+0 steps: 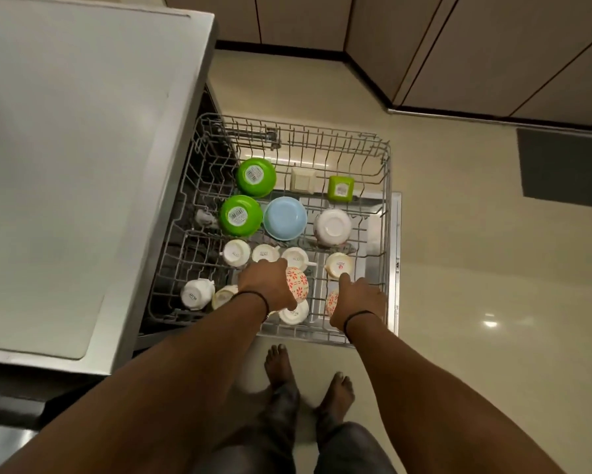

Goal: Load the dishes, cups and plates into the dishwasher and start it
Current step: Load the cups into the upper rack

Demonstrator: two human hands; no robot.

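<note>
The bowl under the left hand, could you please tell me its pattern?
White with orange-red flower motifs, seen in the head view: bowl, left hand.

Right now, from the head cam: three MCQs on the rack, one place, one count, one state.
1. The blue bowl sits:
A) right of a green bowl
B) on the floor
C) on the counter

2. Green round bowls in the rack:
A) one
B) two
C) four

3. The cups and bowls lie:
A) upright
B) base up
C) stacked on the counter

Key: 1 A, it touches the nearer green bowl. 2 B, a second green bowl sits behind. 3 B, bases and labels face the camera.
</note>
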